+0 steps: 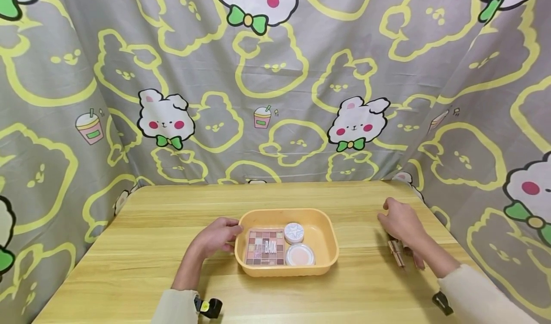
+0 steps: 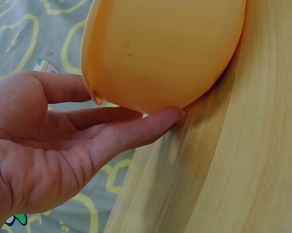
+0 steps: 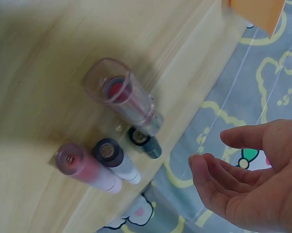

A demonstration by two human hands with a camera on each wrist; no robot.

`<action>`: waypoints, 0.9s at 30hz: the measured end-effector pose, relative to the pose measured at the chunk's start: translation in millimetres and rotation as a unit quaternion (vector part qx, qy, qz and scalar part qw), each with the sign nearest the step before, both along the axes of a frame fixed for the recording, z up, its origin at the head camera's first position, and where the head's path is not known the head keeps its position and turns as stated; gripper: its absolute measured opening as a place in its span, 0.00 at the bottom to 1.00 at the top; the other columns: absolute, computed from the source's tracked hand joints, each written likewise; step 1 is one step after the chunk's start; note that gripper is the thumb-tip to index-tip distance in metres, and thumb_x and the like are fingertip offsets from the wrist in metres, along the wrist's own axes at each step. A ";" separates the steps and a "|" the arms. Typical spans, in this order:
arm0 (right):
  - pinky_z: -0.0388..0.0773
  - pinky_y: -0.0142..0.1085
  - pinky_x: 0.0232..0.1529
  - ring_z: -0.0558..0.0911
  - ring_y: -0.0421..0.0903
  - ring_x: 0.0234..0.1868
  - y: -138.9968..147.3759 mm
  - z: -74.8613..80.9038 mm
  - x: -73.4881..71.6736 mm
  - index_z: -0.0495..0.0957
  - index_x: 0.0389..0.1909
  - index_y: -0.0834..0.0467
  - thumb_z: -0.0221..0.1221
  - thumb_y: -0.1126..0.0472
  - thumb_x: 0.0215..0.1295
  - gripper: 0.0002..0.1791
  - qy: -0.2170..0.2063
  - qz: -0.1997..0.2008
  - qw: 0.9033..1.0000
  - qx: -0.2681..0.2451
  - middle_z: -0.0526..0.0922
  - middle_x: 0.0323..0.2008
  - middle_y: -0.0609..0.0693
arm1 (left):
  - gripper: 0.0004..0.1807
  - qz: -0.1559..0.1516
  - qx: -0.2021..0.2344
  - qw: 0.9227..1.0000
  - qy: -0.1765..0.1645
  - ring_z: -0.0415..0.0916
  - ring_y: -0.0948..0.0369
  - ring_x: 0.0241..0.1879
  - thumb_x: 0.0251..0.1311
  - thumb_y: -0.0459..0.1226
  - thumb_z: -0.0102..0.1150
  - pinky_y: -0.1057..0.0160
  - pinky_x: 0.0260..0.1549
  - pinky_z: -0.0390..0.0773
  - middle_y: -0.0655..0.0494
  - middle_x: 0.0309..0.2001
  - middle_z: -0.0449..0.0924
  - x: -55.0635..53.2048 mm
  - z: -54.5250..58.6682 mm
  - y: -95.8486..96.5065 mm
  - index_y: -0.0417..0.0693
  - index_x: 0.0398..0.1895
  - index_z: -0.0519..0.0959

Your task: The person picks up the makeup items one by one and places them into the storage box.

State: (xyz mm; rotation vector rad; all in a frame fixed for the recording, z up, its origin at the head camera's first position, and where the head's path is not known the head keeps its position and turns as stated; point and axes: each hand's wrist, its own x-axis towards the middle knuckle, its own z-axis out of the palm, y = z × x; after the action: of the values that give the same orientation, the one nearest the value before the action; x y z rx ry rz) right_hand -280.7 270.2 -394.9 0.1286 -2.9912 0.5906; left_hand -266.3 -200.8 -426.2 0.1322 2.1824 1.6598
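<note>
A yellow-orange plastic basket (image 1: 329,266) stands on the table. Inside lie an eyeshadow palette (image 1: 265,247) with "BACK" lettering, a small round case (image 1: 294,233) with a star on its lid, and a round compact (image 1: 300,255). My left hand (image 1: 217,237) holds the basket's left end, thumb at the rim and fingers against the outer wall. In the right wrist view my right hand (image 3: 252,179) has loosely bent fingers with nothing between them. It is above several lip-colour tubes lying together, among them a clear-capped tube (image 3: 128,102) and a pink one (image 3: 87,167).
The wooden table (image 1: 163,219) backs onto a grey patterned curtain (image 1: 275,75), which also hangs along both sides. My right forearm partly covers the tubes (image 1: 397,253) in the head view. Black straps are on both sleeves.
</note>
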 end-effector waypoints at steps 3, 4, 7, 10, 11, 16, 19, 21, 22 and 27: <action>0.64 0.37 0.21 0.66 0.44 0.17 5.8 -3.1 -1.5 0.69 0.54 0.77 0.50 0.61 0.69 0.22 -0.011 -0.004 1.000 -0.006 0.72 0.18 0.51 | 0.25 -0.003 0.005 1.000 0.001 0.84 0.48 0.49 0.76 0.36 0.44 0.51 0.44 0.87 0.32 0.53 0.81 -0.7 -0.9 -0.6 0.22 0.66 0.67; 0.63 0.36 0.20 0.65 0.43 0.16 8.1 -4.3 -1.8 0.69 0.54 0.78 0.50 0.61 0.69 0.23 -0.013 -0.004 1.000 -0.010 0.71 0.17 0.50 | 0.25 -0.005 0.006 1.000 0.001 0.84 0.48 0.49 0.76 0.36 0.44 0.51 0.44 0.87 0.32 0.53 0.81 -1.0 -1.1 -0.7 0.22 0.66 0.67; 0.63 0.36 0.19 0.64 0.42 0.14 15.3 -8.3 -2.5 0.69 0.53 0.79 0.49 0.62 0.67 0.23 -0.016 -0.004 1.000 -0.019 0.70 0.17 0.50 | 0.25 -0.008 0.008 1.000 0.001 0.84 0.49 0.49 0.76 0.36 0.44 0.52 0.44 0.87 0.33 0.53 0.81 -1.4 -1.5 -1.0 0.22 0.66 0.67; 0.64 0.37 0.21 0.66 0.44 0.16 21.6 -10.1 -3.3 0.70 0.52 0.78 0.49 0.63 0.66 0.22 -0.019 -0.006 1.000 -0.017 0.73 0.19 0.52 | 0.25 -0.005 0.006 1.000 -0.002 0.84 0.49 0.49 0.76 0.36 0.44 0.52 0.44 0.87 0.34 0.53 0.82 -1.0 -1.5 -0.8 0.23 0.67 0.67; 0.64 0.37 0.22 0.67 0.45 0.17 23.5 -10.6 -3.9 0.70 0.52 0.78 0.50 0.63 0.66 0.22 -0.019 -0.007 1.000 -0.014 0.74 0.20 0.52 | 0.25 -0.004 0.005 1.000 -0.002 0.84 0.49 0.49 0.76 0.36 0.44 0.52 0.44 0.87 0.34 0.53 0.81 -0.9 -1.5 -0.8 0.23 0.67 0.67; 0.66 0.37 0.24 0.70 0.47 0.20 30.6 -9.8 -6.0 0.70 0.50 0.79 0.50 0.64 0.62 0.22 -0.024 -0.010 1.000 0.002 0.77 0.23 0.56 | 0.26 -0.001 0.005 1.000 -0.004 0.84 0.49 0.49 0.76 0.36 0.44 0.52 0.44 0.87 0.34 0.53 0.81 -0.6 -1.4 -0.7 0.23 0.67 0.66; 0.67 0.38 0.24 0.71 0.48 0.21 33.2 -10.1 -7.2 0.73 0.45 0.77 0.50 0.66 0.58 0.19 -0.014 -0.013 1.000 0.012 0.78 0.24 0.58 | 0.26 -0.002 0.006 1.000 -0.003 0.84 0.49 0.49 0.76 0.36 0.44 0.53 0.43 0.87 0.34 0.53 0.81 -0.8 -1.5 -0.9 0.22 0.67 0.66; 0.66 0.37 0.23 0.69 0.48 0.21 34.3 -11.2 -7.4 0.74 0.34 0.72 0.50 0.68 0.54 0.11 -0.007 -0.017 1.000 0.018 0.75 0.22 0.56 | 0.26 -0.005 0.008 1.000 -0.002 0.84 0.50 0.49 0.76 0.36 0.43 0.53 0.43 0.87 0.34 0.53 0.82 -1.0 -1.8 -1.1 0.22 0.67 0.66; 0.65 0.37 0.23 0.68 0.48 0.21 34.9 -12.3 -7.6 0.73 0.28 0.68 0.51 0.68 0.52 0.06 -0.001 -0.019 1.000 0.022 0.73 0.20 0.55 | 0.25 -0.007 0.010 1.000 -0.001 0.84 0.50 0.49 0.76 0.36 0.43 0.53 0.43 0.87 0.34 0.53 0.82 -1.1 -1.9 -1.2 0.22 0.66 0.66; 0.61 0.36 0.21 0.65 0.46 0.18 38.3 -18.5 -5.8 0.60 0.13 0.54 0.53 0.68 0.48 0.13 0.005 -0.023 0.999 0.031 0.62 0.14 0.47 | 0.25 -0.012 0.014 1.000 0.001 0.84 0.50 0.49 0.76 0.36 0.43 0.53 0.43 0.87 0.33 0.53 0.82 -1.6 -2.3 -1.3 0.22 0.66 0.67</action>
State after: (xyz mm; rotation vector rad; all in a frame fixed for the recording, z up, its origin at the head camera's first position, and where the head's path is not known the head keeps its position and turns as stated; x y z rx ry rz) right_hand -286.5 308.5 -413.4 0.0673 -2.9943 0.4922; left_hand -267.9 -202.2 -428.6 0.1680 2.1507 1.6783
